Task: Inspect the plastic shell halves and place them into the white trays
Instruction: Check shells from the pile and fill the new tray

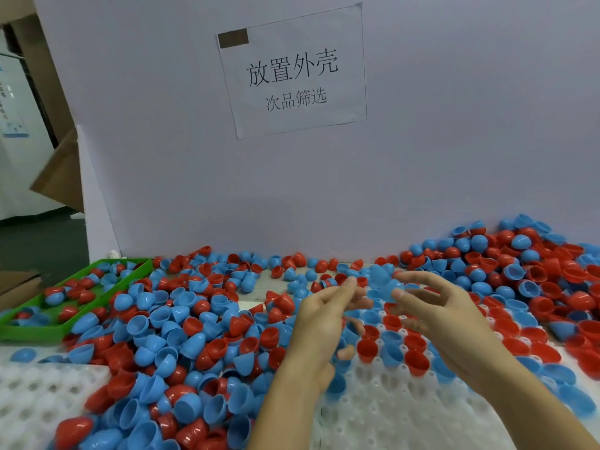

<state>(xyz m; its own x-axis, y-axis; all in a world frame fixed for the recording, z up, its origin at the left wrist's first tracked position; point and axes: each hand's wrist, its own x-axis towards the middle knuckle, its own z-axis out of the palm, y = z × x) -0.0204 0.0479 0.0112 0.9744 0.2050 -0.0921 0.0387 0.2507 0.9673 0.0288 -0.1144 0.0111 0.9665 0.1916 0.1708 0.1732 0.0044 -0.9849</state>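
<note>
Trays sit nearest me: a white tray [389,414] under my forearms, its closer sockets bare, and a second white tray [39,394] at the lower left, partly buried by loose shells. Farther along the first tray I see red and blue shell halves [417,360] seated in sockets, mostly open side up. Over them hover both hands. My left hand [319,323] is raised with the palm turned inward and the fingers loosely bent; my right hand [444,315] faces it, fingers spread and relaxed. The fingertips are smeared by motion, and a pale blue blur [381,280] shows between and just beyond them, so I cannot tell whether either hand pinches a shell or both are released. To the left, a thick heap of shells [168,345] covers the counter [253,295], red and blue mixed, some nested in each other. At the far left lies a green tray [29,331] with two compartments, each holding a few shells. On the far right another heap [526,264] climbs against the back board. That pale board [454,141] stands upright behind everything, and a sheet of paper [292,73] with printed Chinese characters is taped to it. Cardboard [61,177] leans past the board's left edge.
</note>
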